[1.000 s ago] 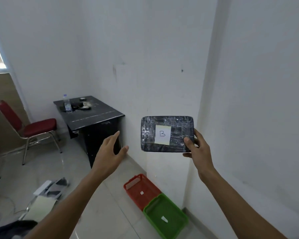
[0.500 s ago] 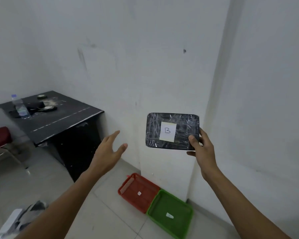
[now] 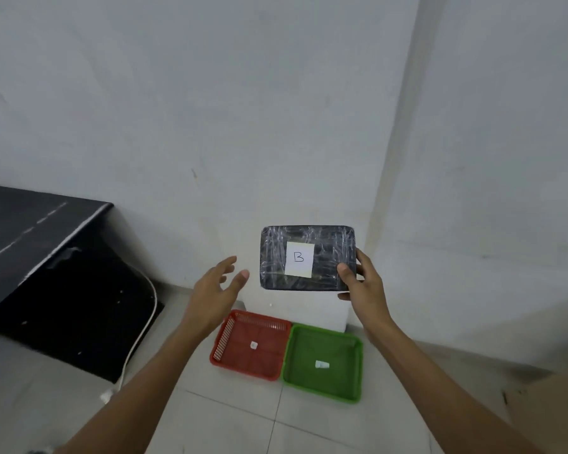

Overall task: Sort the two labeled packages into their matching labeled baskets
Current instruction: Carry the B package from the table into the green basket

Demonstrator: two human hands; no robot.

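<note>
My right hand [image 3: 363, 283] grips the right edge of a black plastic-wrapped package [image 3: 276, 257] with a white label marked B, held upright in front of the wall. My left hand [image 3: 215, 291] hovers open just left of the package, not touching it. On the floor below sit a red basket [image 3: 225, 335] and, touching its right side, a green basket [image 3: 325, 389]. Each basket has a small white label inside; the writing is too small to read. No second package is in view.
A black table [image 3: 30, 231] stands at the left against the white wall, with a white cable [image 3: 145, 322] hanging down its side to the tiled floor. A wall corner juts out right behind the baskets.
The view has swung right and closer to the baskets, which are now larger and centred below my hands. The chair and bottle have left the frame. My grip on the package is unchanged.
</note>
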